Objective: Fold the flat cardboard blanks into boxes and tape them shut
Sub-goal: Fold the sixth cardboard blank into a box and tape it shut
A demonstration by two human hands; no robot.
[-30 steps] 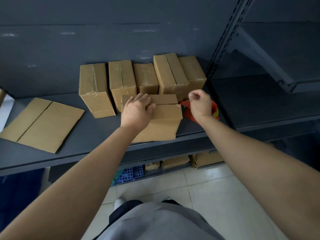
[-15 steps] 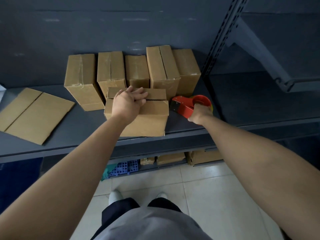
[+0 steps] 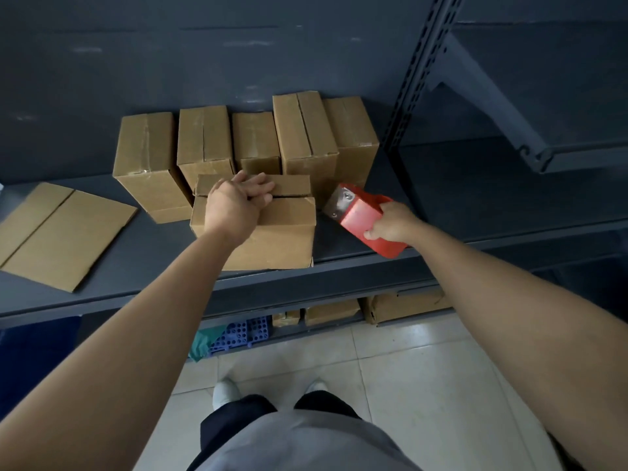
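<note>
Well, the grey shelf (image 3: 156,253) carries everything; beyond the left fingers (image 3: 260,185) 5 closed boxes (image 3: 306,130) stand in a row; far to their left lies 1 flat blank (image 3: 61,232); under them sits the front box (image 3: 278,232); the left hand (image 3: 234,207) presses its top flaps, fingers nearly straight; the right hand (image 3: 390,224) curls its fingers round the red tape dispenser (image 3: 356,212), just right of this box.
</note>
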